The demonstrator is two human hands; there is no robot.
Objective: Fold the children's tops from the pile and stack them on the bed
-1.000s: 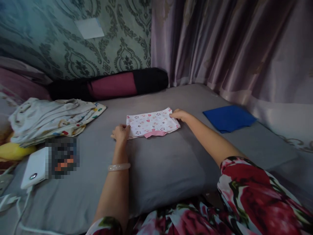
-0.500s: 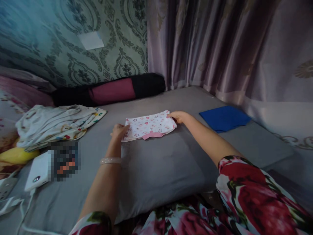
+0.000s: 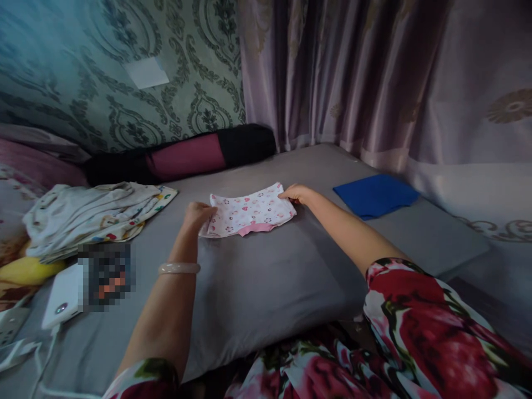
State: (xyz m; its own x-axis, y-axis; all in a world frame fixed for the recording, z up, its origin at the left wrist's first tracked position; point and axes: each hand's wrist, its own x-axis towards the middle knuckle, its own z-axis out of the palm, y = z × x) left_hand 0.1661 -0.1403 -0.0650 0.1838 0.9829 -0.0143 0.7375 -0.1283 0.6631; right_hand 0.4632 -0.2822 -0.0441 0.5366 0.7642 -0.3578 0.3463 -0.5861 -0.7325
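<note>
A small white garment (image 3: 248,213) with a pink and dark print and a pink trimmed edge lies folded over the grey bed. My left hand (image 3: 199,214) pinches its left side between thumb and fingers. At its right side, my right hand (image 3: 296,193) grips the upper corner. The cloth's top edge sags slightly between the two hands, and both top corners are lifted. A folded blue cloth (image 3: 374,195) lies flat to the right of my right hand, apart from it.
Left on the grey sheet (image 3: 253,293) sits a heap of pale clothes (image 3: 91,216). Nearer are a white power bank (image 3: 66,293) with a cable and a power strip (image 3: 12,327). A black and maroon long bag (image 3: 187,155) lies along the wall, beside curtains (image 3: 344,72).
My left hand has risen from flatter against the cloth to a pinch that lifts the top left corner. The garment's top edge now dips in the middle. The view has shifted slightly.
</note>
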